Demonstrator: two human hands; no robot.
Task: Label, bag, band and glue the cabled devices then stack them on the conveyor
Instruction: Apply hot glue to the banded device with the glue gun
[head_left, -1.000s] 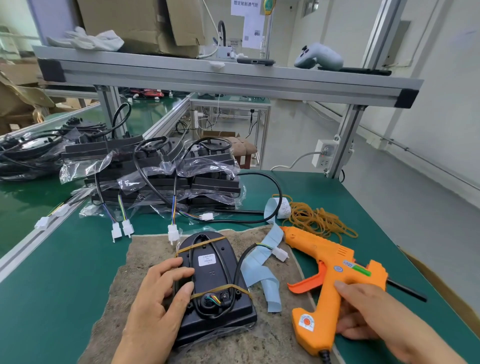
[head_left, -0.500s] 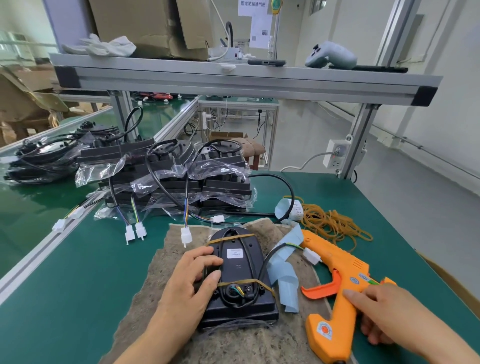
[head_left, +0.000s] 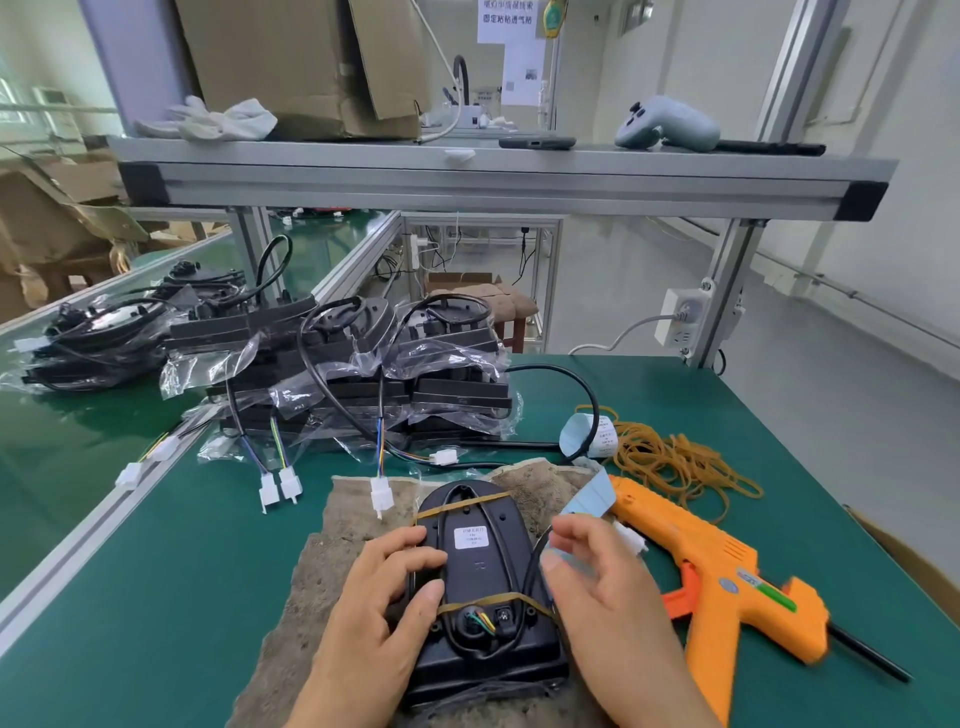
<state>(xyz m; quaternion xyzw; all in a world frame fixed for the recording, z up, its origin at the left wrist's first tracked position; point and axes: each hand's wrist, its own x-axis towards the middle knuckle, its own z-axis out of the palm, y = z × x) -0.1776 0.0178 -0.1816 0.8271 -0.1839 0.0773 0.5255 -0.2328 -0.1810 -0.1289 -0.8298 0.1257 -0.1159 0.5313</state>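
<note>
A black cabled device (head_left: 478, 571) lies on a brown mat (head_left: 353, 514), wrapped by two rubber bands, with a white label on its back. My left hand (head_left: 374, 613) grips its left edge, thumb and fingers bent onto the top. My right hand (head_left: 608, 597) hovers at the device's right side, fingers loosely curved over the black cable and a blue label strip (head_left: 595, 496), holding nothing I can see. The orange glue gun (head_left: 717, 571) lies on the table to the right, untouched.
A stack of bagged devices (head_left: 363, 374) stands behind the mat, connectors dangling forward. More devices (head_left: 98, 338) sit on the green conveyor (head_left: 62, 441) at left. Loose rubber bands (head_left: 670, 462) and a label roll (head_left: 587, 434) lie at right. An aluminium shelf (head_left: 493, 182) runs overhead.
My right hand has let go of the glue gun's handle and moved left to the device's right side. My left hand stays on the device.
</note>
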